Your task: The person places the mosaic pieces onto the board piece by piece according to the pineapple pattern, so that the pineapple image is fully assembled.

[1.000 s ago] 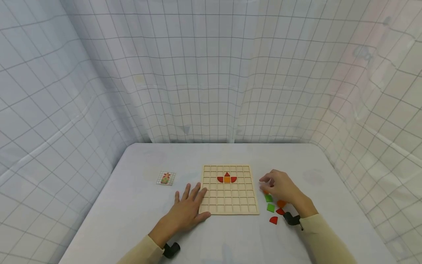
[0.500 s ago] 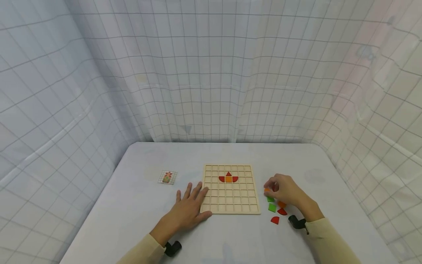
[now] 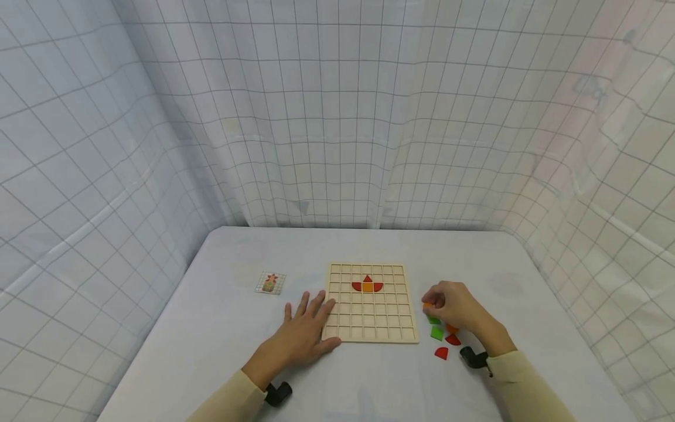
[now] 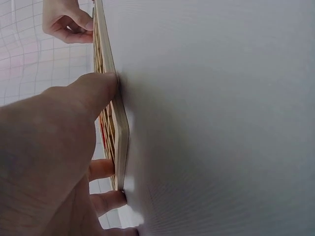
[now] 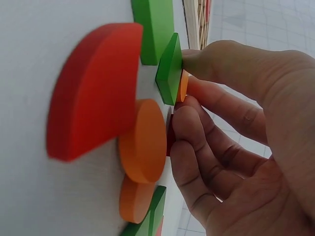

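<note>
Currently: left hand [image 3: 302, 335], fingers flat, steadying the wooden grid board [image 3: 369, 328] at its left edge; right hand [image 3: 457, 307], fingers curled, pinching an orange piece [image 3: 428, 305] from the loose pile [image 3: 442, 339] right of the board.

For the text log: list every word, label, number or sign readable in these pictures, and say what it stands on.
None: no letters or numbers are readable in any view.
Small card: only a coloured picture on a grid; any print is too small to tell.
Wooden grid board: bare of writing, holds red and orange pieces.
Loose coloured pieces by the right hand: plain, unmarked.
</note>
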### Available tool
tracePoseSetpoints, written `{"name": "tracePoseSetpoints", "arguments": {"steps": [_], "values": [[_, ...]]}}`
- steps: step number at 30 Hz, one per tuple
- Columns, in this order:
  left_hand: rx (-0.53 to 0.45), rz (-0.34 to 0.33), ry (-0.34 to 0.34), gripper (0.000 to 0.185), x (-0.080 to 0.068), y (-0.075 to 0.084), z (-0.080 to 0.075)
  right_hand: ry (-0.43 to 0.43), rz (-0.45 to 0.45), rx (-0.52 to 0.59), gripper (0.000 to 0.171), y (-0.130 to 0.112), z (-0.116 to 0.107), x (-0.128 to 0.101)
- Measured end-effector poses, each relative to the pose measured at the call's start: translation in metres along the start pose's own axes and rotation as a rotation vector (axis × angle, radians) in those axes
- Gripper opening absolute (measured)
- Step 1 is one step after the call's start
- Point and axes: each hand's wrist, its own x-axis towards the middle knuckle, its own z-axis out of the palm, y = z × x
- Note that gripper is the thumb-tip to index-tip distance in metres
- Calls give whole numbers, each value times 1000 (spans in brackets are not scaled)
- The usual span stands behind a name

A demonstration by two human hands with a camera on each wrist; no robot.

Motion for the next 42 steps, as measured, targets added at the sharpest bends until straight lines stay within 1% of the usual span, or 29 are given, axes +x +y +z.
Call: {"name": "tracePoseSetpoints", "arguments": {"steps": [4,8,13,20,27,32,36,42], "values": [[-21,4,0,91,1,1,-3,18,-12,-3,9,0,0,-1],[-31,2,2,91,2,0,-2,30,-22,-5,9,1,1,-1],[-25,-1,4,92,2,-1,-1,29,-14,5,9,2,1,-2],[-21,0,1,92,1,0,-2,40,-16,-4,9,3,2,-3],[-11,6,-2,93,1,0,-3,78,-34,-12,10,-1,0,-3],[-13,14,0,94,1,1,-4,98,-43,4,10,-5,1,-2],[-6,15,1,95,1,3,-4,113,-67,7,10,-7,2,-1],[8,10,10,94,2,7,-6,147,-129,-46,10,-13,4,4]]}}
